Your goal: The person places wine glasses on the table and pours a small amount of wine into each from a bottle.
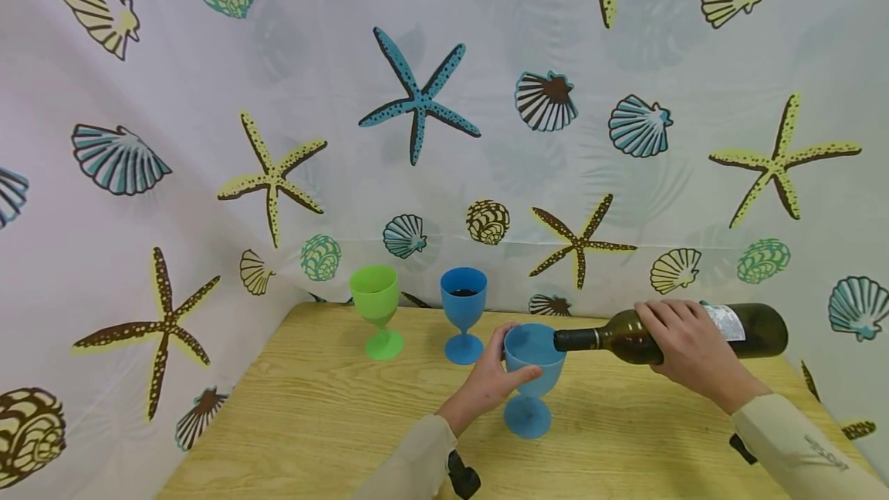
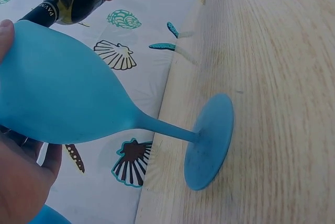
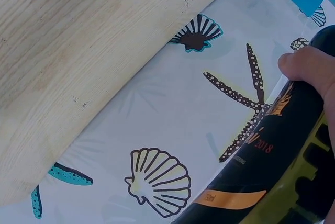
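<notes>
My left hand grips the bowl of a light blue goblet, thumb in front and fingers behind. In the left wrist view the goblet's foot stands on the wooden surface. My right hand holds a dark green wine bottle around its body, tipped almost level. The bottle's mouth lies at the goblet's right rim. Whether liquid runs from it cannot be seen. A dark label shows on the bottle in the right wrist view.
Behind the left hand stands a darker blue goblet with dark liquid inside. Left of it is a green goblet. The wooden table ends at a curtain printed with shells and starfish, which hangs at the back and sides.
</notes>
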